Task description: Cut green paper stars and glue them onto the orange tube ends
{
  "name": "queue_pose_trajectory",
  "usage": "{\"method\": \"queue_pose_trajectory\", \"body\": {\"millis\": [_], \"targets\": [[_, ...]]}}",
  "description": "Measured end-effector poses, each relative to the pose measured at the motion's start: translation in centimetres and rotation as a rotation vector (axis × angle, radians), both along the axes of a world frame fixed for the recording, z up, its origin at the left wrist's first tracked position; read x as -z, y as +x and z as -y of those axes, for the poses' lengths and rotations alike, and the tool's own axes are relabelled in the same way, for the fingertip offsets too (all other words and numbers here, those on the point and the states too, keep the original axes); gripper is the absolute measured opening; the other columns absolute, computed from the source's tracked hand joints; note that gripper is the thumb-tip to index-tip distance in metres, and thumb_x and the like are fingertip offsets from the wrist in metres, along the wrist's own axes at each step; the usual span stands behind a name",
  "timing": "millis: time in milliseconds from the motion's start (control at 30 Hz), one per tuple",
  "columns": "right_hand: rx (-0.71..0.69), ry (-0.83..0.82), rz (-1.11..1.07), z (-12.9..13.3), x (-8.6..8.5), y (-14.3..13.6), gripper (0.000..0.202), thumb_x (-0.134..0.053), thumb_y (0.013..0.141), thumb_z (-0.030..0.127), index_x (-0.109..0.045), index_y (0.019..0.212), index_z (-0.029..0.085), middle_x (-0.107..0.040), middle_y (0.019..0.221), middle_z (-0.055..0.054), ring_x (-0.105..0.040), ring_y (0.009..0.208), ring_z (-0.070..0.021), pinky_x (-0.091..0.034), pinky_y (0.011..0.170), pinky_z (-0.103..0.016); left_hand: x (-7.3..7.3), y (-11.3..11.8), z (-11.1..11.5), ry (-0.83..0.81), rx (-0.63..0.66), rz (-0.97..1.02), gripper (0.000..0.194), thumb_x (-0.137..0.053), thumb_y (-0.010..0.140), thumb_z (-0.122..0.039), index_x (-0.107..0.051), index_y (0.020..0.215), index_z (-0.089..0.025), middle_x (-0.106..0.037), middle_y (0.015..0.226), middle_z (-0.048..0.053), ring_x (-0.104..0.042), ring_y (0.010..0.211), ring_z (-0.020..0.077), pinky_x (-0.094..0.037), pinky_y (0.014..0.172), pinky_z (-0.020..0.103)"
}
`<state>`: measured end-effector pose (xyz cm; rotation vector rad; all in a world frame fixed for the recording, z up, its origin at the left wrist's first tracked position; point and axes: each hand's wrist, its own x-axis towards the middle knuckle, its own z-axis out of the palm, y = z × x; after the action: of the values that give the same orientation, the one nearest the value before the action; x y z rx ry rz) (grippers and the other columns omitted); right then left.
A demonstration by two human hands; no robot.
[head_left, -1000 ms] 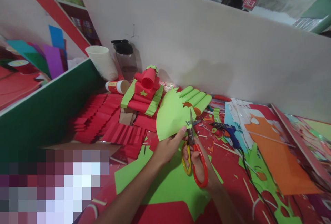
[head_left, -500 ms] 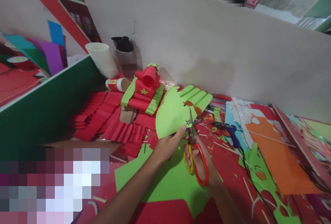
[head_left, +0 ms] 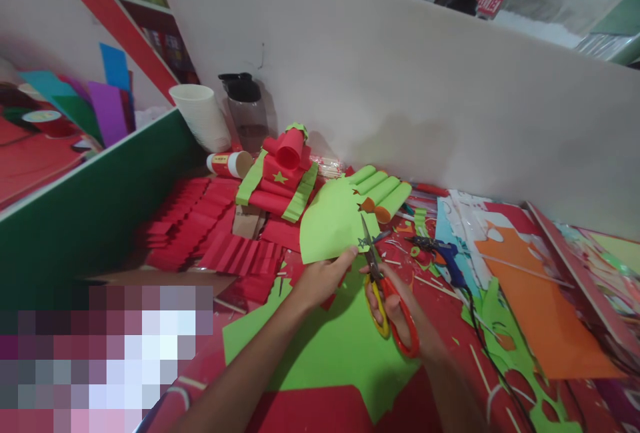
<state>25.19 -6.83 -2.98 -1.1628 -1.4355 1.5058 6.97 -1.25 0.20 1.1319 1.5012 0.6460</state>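
Note:
My left hand (head_left: 325, 280) pinches the lower edge of a light green sheet of paper (head_left: 330, 220) with a rounded left side. A small star (head_left: 363, 242) is drawn in dark lines near the sheet's right edge, close to my thumb. My right hand (head_left: 397, 306) grips scissors (head_left: 374, 266) with one red and one yellow handle. The blades lie at the paper's edge by the star; how far they are apart is hard to see. Under both hands is a larger green sheet (head_left: 310, 360) on the red table.
Behind the paper stand a red and green paper model (head_left: 280, 176) and several green paper rolls (head_left: 383, 190). Pleated red paper (head_left: 190, 220) lies left. A blue glue gun (head_left: 447, 256), its cord and an orange sheet (head_left: 535, 300) lie right. White cups (head_left: 200, 116) stand by the wall.
The scissors and my right hand have shifted slightly right, with the blades tilting more to the left. The held sheet has turned a little, and its upper edge sits lower.

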Motion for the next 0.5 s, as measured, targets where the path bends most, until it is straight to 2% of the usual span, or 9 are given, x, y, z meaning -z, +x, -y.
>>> {"method": "queue_pose_trajectory", "body": {"millis": [133, 233, 367, 500], "targets": [[-0.004, -0.044, 0.000, -0.2, -0.2, 0.2, 0.076, -0.048, 0.078, 0.084, -0.046, 0.125, 0.024, -0.044, 0.077, 0.003, -0.034, 0.055, -0.0092, -0.030, 0.046, -0.022, 0.9, -0.1, -0.3, 0.010, 0.037, 0.030, 0.054, -0.055, 0.078, -0.066, -0.072, 0.064, -0.017, -0.068, 0.062, 0.008, -0.062, 0.066, 0.0238, -0.046, 0.065, 0.031], [0.022, -0.096, -0.038, -0.4, 0.3, 0.2, 0.075, -0.054, 0.074, 0.084, -0.050, 0.118, 0.023, -0.045, 0.074, 0.004, -0.036, 0.051, -0.0083, -0.030, 0.045, -0.021, 1.3, -0.2, -0.5, 0.018, 0.024, 0.099, 0.051, -0.060, 0.075, -0.064, -0.066, 0.058, -0.017, -0.064, 0.059, 0.005, -0.056, 0.060, 0.0200, -0.041, 0.059, 0.028], [0.053, -0.116, -0.029, -0.6, 1.1, 0.5, 0.067, -0.058, 0.078, 0.077, -0.052, 0.117, 0.023, -0.046, 0.071, 0.005, -0.037, 0.048, -0.0075, -0.030, 0.044, -0.021, 1.4, -0.3, -0.6, 0.012, 0.022, 0.138, 0.049, -0.061, 0.075, -0.062, -0.063, 0.055, -0.017, -0.058, 0.055, 0.003, -0.051, 0.057, 0.0178, -0.038, 0.057, 0.028], [0.037, -0.092, 0.021, -0.5, 0.2, 0.3, 0.063, -0.055, 0.083, 0.074, -0.051, 0.118, 0.022, -0.047, 0.071, 0.005, -0.037, 0.049, -0.0078, -0.029, 0.046, -0.021, 1.5, -0.3, -0.6, 0.033, 0.010, 0.181, 0.045, -0.063, 0.074, -0.058, -0.062, 0.056, -0.017, -0.058, 0.057, 0.003, -0.049, 0.058, 0.0164, -0.036, 0.057, 0.028]]}}
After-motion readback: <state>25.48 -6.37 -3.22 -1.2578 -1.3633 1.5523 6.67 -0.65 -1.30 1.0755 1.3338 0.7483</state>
